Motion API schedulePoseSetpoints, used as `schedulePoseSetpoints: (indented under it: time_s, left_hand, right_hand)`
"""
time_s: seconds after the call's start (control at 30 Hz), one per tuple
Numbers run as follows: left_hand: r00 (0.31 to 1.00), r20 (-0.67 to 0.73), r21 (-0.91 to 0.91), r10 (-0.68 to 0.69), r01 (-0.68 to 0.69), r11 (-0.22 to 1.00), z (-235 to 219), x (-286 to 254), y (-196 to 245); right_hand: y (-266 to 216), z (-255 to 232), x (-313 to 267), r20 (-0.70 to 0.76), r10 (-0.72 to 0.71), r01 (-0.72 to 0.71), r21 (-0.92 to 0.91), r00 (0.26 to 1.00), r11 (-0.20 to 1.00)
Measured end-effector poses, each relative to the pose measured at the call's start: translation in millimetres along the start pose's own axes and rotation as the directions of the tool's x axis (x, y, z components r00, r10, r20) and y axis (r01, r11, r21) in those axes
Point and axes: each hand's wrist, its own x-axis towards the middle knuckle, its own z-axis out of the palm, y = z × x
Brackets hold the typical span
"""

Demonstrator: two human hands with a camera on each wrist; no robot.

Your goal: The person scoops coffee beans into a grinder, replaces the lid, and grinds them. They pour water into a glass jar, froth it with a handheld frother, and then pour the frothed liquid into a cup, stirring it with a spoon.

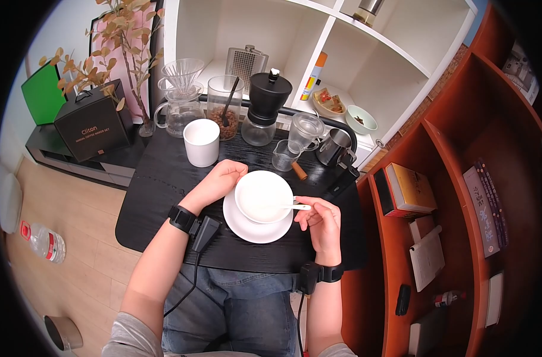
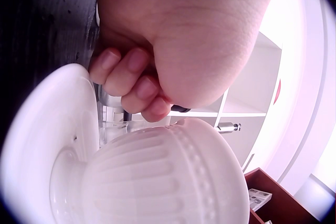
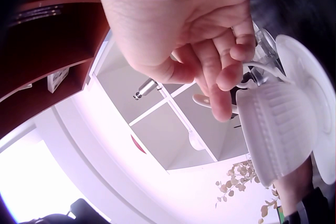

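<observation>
In the head view a white cup stands on a white saucer near the table's front edge. The cup's outside is ribbed with a beaded band, as the left wrist view shows. Across the cup's right rim lies a white spoon, its handle sticking out to the right. My left hand is curled into a fist at the cup's left rim, fingertips folded toward the palm. Beside the cup handle is my right hand, fingers loosely bent, overlapping the handle and spoon in the right wrist view.
Behind the cup stand a white mug, a glass jar of coffee beans, a coffee grinder, a glass dripper set, a small glass pitcher and a metal jug. A brown bookshelf borders the right side.
</observation>
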Motion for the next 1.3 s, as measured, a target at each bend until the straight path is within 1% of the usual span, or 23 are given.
schedulePoseSetpoints:
  time_s: [0.2,0.3,0.5,0.7,0.77,0.9,0.97,1.1,1.17,1.3]
  left_hand:
    - [1.000,-0.004,-0.002,0.007,-0.007,1.000,1,0,1]
    - [1.000,-0.005,-0.003,0.006,-0.006,1.000,1,-1,1]
    - [1.000,-0.001,-0.002,0.007,-0.007,1.000,1,0,1]
    - [1.000,0.002,0.016,0.012,-0.012,1.000,-2,0,-2]
    - [1.000,0.000,0.017,0.008,-0.008,1.000,-1,0,0]
    - [1.000,-0.015,0.006,0.003,-0.003,1.000,1,-1,2]
    - [1.000,-0.013,0.010,0.000,0.000,1.000,1,-1,2]
    - [1.000,-0.016,0.013,0.005,-0.005,1.000,1,-1,2]
    - [1.000,-0.015,0.015,0.005,-0.005,1.000,1,-1,2]
    - [1.000,-0.011,-0.003,0.001,-0.001,1.000,1,-1,2]
  right_hand:
    - [3,-1,0,0.012,-0.002,0.002,0.003,1.000,1.000]
    - [3,0,1,-0.012,-0.014,0.014,0.007,1.000,1.000]
    - [0,1,1,0.006,0.007,-0.007,0.027,1.000,1.000]
    - [2,1,1,0.021,-0.002,0.002,0.003,1.000,1.000]
    - [0,3,1,-0.012,0.003,-0.002,0.033,1.000,0.999]
    - [2,-1,1,0.016,0.012,-0.013,0.054,1.000,0.998]
    - [3,2,2,-0.021,-0.007,0.008,0.063,1.000,0.998]
    - [2,4,3,-0.036,-0.021,0.022,0.023,0.999,0.999]
    - [-3,11,3,-0.120,-0.025,0.035,0.082,0.992,0.996]
    - [1,6,4,-0.162,-0.032,0.045,0.074,0.986,0.996]
